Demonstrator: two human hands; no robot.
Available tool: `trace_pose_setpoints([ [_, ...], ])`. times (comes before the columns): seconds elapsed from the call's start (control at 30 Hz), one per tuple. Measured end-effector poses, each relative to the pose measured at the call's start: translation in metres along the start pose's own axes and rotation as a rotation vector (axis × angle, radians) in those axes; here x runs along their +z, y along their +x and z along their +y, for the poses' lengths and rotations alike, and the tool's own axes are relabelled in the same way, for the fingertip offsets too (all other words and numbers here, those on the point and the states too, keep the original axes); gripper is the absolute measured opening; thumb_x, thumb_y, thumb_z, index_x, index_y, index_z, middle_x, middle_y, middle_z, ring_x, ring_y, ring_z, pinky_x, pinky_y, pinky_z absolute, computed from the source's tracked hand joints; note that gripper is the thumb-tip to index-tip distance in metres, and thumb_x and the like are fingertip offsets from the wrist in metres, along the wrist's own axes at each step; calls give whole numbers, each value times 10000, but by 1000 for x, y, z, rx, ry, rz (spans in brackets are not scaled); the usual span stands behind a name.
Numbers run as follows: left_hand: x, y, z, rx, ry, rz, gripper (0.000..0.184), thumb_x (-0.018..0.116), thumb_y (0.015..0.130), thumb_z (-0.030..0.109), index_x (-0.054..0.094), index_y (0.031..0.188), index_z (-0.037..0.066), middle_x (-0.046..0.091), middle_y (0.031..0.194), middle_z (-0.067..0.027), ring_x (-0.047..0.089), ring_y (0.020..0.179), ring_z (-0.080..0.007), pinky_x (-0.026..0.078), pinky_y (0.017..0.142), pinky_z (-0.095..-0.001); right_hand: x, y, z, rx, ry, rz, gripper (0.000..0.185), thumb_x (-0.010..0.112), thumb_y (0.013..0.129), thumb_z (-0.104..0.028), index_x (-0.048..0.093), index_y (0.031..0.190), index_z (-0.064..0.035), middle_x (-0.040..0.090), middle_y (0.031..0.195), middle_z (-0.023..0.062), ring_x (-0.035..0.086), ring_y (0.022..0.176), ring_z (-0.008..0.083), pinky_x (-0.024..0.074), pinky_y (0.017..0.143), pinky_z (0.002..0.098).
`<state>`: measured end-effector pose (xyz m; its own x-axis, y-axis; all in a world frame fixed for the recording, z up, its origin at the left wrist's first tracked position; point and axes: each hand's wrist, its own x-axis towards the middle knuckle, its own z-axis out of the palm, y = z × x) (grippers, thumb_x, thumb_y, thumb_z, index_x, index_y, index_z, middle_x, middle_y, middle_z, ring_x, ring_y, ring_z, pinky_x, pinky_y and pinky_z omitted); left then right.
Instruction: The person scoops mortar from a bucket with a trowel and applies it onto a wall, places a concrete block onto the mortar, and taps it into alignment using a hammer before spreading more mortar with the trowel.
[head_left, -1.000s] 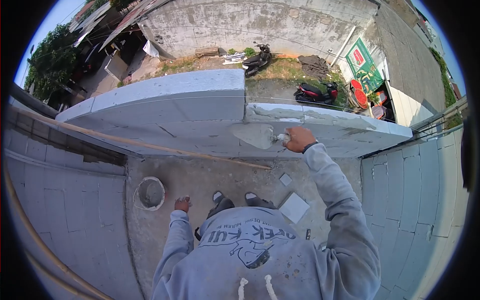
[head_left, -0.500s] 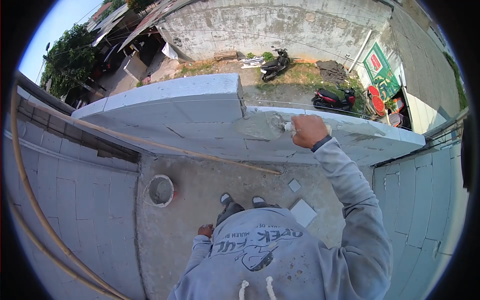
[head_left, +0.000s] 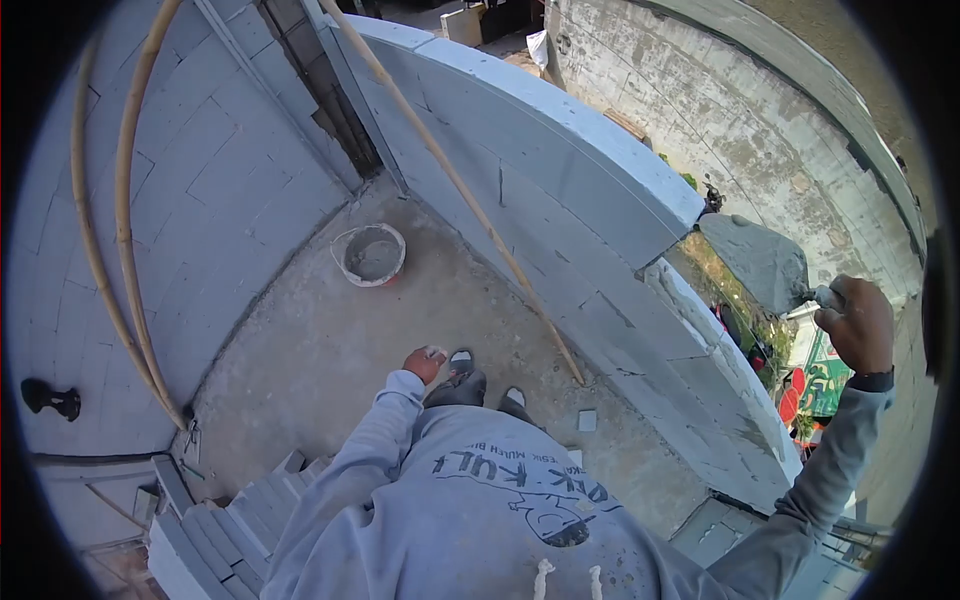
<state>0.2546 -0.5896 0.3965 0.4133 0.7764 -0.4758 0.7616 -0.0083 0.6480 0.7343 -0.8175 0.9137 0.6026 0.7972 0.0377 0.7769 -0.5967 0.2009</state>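
Observation:
My right hand is closed round the handle of a trowel, held up at the right. Its broad grey blade points left, close to the end of the raised top block of the wall. Below it runs the lower course, with grey mortar along its top edge. My left hand hangs low before my body, above my feet, its fingers curled. Whether anything is in them I cannot make out. A white bucket of grey mortar stands on the floor beyond that hand.
A bamboo pole leans along the wall, and two curved poles stand against the left wall. Stacked blocks lie at lower left. A small square tile is on the floor. A thin string runs along the wall top.
My view has swung left, bringing the stacked blocks into sight. The trowel in my right hand has come up off the lower course. My left hand has lifted somewhat in front of me.

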Motion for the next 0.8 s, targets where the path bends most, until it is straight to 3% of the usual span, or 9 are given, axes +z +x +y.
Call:
trace_pose_setpoints([
  [0.1,-9,-19,-14,-126,-89,28,412,541,860,358,593,1080,13,624,1040,-155,587,933,-262,447,822,-332,12,54,14,-236,-310,228,230,689,503,-117,554,644,5,573,652,176,548,612,365,446,604,426],
  [0.33,-15,-53,-105,-332,39,-19,425,529,833,402,611,1078,65,608,1101,-144,551,1045,-341,426,919,-379,1,151,-160,-208,-805,-241,229,744,485,-143,687,690,-57,659,805,178,659,783,283,531,715,347],
  [0.47,-29,-67,-169,-544,-435,112,406,521,835,399,630,1037,64,613,1061,-183,555,1030,-350,427,917,-381,-18,206,-156,-298,-941,-261,213,727,499,-153,670,678,-51,653,755,171,654,760,294,520,684,363],
  [0.5,-40,-65,-181,-604,-581,116,409,520,836,398,633,1033,58,610,1060,-198,554,1034,-354,426,920,-382,-14,251,-101,-311,-1098,-287,564,730,569,-255,623,1106,-119,662,930,185,655,887,274,519,758,428],
  [0.6,-58,-46,-234,-637,-216,183,447,511,837,400,610,1079,39,577,1119,-226,538,1070,-353,421,936,-371,-129,180,-241,-131,-950,-251,257,692,588,-261,684,716,-39,666,826,168,657,812,294,528,661,406],
  [0.67,-113,-44,-229,-489,-23,-9,507,504,831,409,571,1137,12,536,1195,-220,509,1116,-355,407,961,-371,-175,174,-268,-886,-1336,-86,186,694,602,-265,660,605,-83,661,694,114,653,670,295,509,568,410],
  [0.73,-115,-15,-275,-668,-164,134,551,498,828,422,534,1183,2,512,1230,-215,498,1131,-353,396,977,-378,-200,126,-396,-418,-758,52,135,709,650,-310,711,680,-179,690,803,91,647,762,354,514,595,449],
  [0.77,-134,-10,-276,-662,-203,199,575,503,823,432,523,1191,-9,518,1223,-215,497,1133,-352,390,982,-384,-187,189,-364,-424,-339,-270,267,539,864,-252,665,925,-25,667,889,140,636,760,207,509,669,350],
  [0.8,-179,-21,-247,-702,-302,252,569,502,826,433,527,1184,-9,520,1217,-221,495,1134,-355,393,979,-378,-155,194,-386,-594,-278,-51,185,619,705,-192,638,797,-32,637,804,138,615,750,268,488,672,390],
])
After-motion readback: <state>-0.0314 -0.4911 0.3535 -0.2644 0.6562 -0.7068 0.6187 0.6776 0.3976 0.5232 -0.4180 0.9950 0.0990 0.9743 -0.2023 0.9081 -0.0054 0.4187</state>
